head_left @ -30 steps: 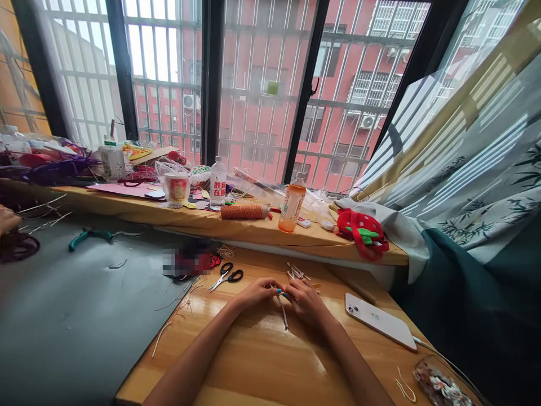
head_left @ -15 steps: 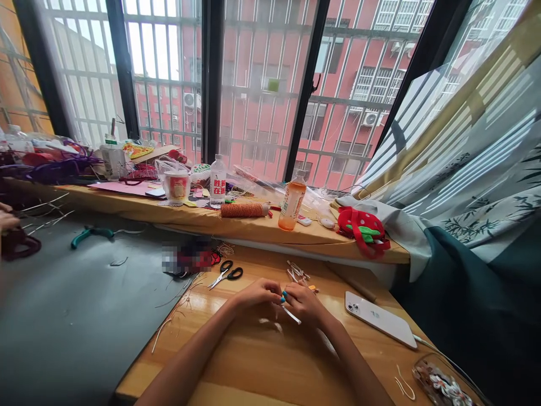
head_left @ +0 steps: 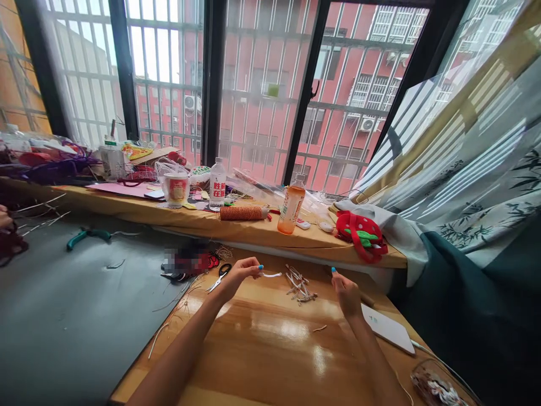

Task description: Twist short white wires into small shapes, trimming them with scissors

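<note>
Left hand (head_left: 243, 277): thumb and forefinger closed in a narrow pinch on one end of a short white cord (head_left: 271, 276). The cord sticks out sideways toward the right, its far end free, apparently held clear of the wooden table (head_left: 262, 361).

Right hand (head_left: 347, 294): well apart from the left, fingers curled in, thumb pointing up. Cannot tell whether the thumb meets the forefinger; a fine thread there would be too small to make out at this range.

Handling, my judgement: pinch firm but close to the cord's end, so the rest stays in sight and doesn't twist. Left wrist best kept quiet, with finer movement left to the right hand. Anything drawn between the hands wants a slow, even pull; a jerk could slip so thin a piece from the fingertips.

Between the hands, slightly beyond: a loose pile of cord pieces (head_left: 299, 285), lying crosswise. Worth keeping the worked piece off it, or they may tangle. Nearer the body, one stray strand (head_left: 320, 328), alone.

Just behind the left wrist: scissors (head_left: 218, 280), blades pointing nearward, partly covered; mind the sleeveless forearm there. By the right forearm: a pale phone (head_left: 387, 329), partly hidden.

Farther out: orange thread spool (head_left: 243, 213) on the ledge; teal pliers (head_left: 88, 237) on the grey surface; at the far left edge, another person's hand (head_left: 4, 219).
</note>
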The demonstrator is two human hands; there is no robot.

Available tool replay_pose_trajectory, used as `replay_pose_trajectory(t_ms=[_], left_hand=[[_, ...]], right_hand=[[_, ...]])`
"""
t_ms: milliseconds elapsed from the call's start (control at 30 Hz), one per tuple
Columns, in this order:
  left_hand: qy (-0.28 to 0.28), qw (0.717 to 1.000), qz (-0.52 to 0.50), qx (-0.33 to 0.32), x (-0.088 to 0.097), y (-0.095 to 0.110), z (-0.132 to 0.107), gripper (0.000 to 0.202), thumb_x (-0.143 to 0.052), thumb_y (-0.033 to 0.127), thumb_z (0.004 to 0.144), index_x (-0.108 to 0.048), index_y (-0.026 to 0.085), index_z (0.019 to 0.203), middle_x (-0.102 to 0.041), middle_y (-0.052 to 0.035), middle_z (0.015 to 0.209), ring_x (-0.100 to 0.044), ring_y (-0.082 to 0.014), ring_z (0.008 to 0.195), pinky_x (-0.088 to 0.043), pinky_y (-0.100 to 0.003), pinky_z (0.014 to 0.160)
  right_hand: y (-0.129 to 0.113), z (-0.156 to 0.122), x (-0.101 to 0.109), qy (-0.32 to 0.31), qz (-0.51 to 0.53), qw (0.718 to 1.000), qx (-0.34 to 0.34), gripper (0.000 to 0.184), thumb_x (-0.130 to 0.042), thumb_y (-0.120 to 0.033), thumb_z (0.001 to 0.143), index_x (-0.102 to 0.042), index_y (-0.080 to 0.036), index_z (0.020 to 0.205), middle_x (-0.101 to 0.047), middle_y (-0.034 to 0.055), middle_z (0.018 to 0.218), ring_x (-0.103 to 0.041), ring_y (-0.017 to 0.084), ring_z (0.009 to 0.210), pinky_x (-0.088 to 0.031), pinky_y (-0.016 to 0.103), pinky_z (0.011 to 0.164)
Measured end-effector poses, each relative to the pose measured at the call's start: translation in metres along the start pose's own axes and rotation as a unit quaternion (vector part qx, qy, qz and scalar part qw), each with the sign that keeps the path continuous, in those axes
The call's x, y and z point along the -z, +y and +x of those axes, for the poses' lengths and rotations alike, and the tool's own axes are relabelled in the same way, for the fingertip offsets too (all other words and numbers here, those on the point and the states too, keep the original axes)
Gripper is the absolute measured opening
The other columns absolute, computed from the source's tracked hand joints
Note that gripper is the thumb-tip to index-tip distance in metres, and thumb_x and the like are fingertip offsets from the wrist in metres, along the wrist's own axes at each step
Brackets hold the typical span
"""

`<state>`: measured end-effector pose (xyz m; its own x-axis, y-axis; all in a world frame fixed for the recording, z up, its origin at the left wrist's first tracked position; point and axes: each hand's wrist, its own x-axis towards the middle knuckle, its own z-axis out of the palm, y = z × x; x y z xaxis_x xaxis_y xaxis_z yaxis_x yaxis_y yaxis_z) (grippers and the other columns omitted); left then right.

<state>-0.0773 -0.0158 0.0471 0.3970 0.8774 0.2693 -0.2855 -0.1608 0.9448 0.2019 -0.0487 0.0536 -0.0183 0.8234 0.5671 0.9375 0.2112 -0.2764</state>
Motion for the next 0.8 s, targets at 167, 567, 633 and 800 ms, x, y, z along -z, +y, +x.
replay_pose_trajectory(t_ms=[167, 567, 633, 800], left_hand=[[0.004, 0.994, 0.112, 0.006, -0.015, -0.030, 0.006, 0.023, -0.056, 0.034, 0.061, -0.048, 0.014, 0.055, -0.044, 0.0031, 0.053, -0.038, -0.0085, 0.052, -0.029, -0.020, 0.052], [0.012, 0.987, 0.156, 0.033, -0.038, -0.056, 0.003, 0.033, -0.047, 0.047, 0.068, -0.046, 0.015, 0.062, -0.047, 0.0026, 0.054, -0.042, -0.0091, 0.049, -0.030, -0.020, 0.047], [0.043, 0.989, 0.140, 0.029, -0.036, -0.058, 0.006, 0.035, -0.046, 0.050, 0.067, -0.045, 0.015, 0.061, -0.045, 0.0033, 0.052, -0.040, -0.0080, 0.046, -0.029, -0.019, 0.045], [0.033, 0.993, 0.108, 0.043, -0.033, -0.063, 0.009, 0.047, -0.036, 0.059, 0.069, -0.049, 0.014, 0.064, -0.049, 0.0009, 0.056, -0.039, -0.0066, 0.042, -0.028, -0.019, 0.043]], right_hand=[[-0.046, -0.004, -0.014, -0.053, 0.074, 0.989, 0.120, 0.038, -0.038, -0.051, 0.077, -0.057, -0.018, 0.077, -0.059, 0.0034, 0.075, -0.052, 0.015, 0.067, -0.034, 0.027, 0.066], [-0.069, -0.009, -0.027, -0.123, 0.213, 0.967, 0.072, 0.032, -0.040, -0.043, 0.078, -0.061, -0.019, 0.073, -0.062, 0.0025, 0.067, -0.055, 0.016, 0.062, -0.038, 0.027, 0.059], [-0.068, -0.008, -0.024, -0.140, 0.201, 0.967, 0.072, 0.032, -0.042, -0.045, 0.077, -0.061, -0.020, 0.073, -0.062, 0.0014, 0.063, -0.054, 0.015, 0.058, -0.038, 0.027, 0.059], [-0.065, -0.009, -0.025, -0.141, 0.177, 0.973, 0.048, 0.035, -0.041, -0.044, 0.077, -0.062, -0.018, 0.065, -0.061, 0.0016, 0.059, -0.054, 0.015, 0.054, -0.036, 0.027, 0.059]])
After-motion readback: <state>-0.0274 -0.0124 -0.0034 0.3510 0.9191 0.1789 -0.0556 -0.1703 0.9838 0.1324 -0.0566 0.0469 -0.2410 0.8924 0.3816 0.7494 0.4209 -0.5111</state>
